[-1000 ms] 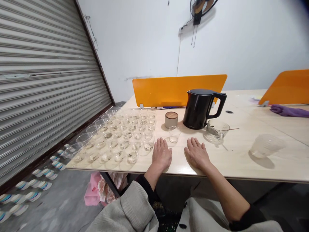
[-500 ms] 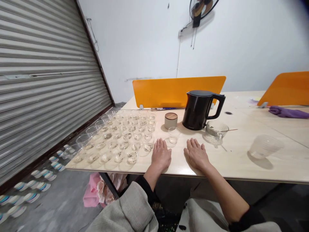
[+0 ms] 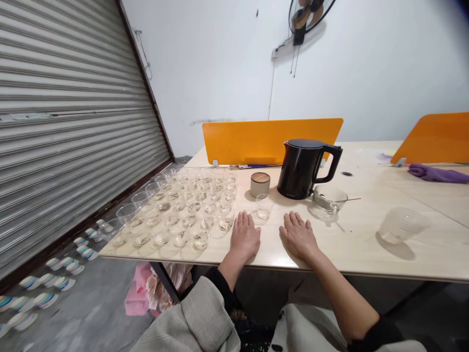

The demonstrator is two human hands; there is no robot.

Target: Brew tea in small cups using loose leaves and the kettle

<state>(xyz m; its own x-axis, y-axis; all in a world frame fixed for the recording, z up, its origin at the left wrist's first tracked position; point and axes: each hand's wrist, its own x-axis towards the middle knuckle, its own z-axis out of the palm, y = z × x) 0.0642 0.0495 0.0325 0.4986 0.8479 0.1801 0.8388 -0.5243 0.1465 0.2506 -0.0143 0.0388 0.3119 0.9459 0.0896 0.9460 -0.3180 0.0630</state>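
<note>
Palm down on the pale wooden table [image 3: 351, 254] rests my left hand [image 3: 245, 237], fingers stretched out, holding nothing. My right hand [image 3: 298, 234] lies flat in the same way, a short gap to its right. Just beyond the gap stands a clear plastic cup [image 3: 264, 207]. Behind it is a grey canister with a wooden lid [image 3: 260, 186]. To the left of my left hand, rows of clear cups [image 3: 201, 239] hold small dark bits at the bottom. A black electric kettle [image 3: 299, 171] stands beyond my right hand, beside a ribbed glass bowl [image 3: 330, 196] with a thin stick in it.
A stack of clear cups [image 3: 403, 225] lies on its side at the right. Orange dividers [image 3: 242, 142] stand along the back, and a purple cloth [image 3: 436, 173] lies at far right. Lidded tubs [image 3: 46, 299] line the floor at left, near a pink bag [image 3: 137, 293].
Both hands stay flat in the same places. The whole view has shifted very slightly; no object has moved on the table.
</note>
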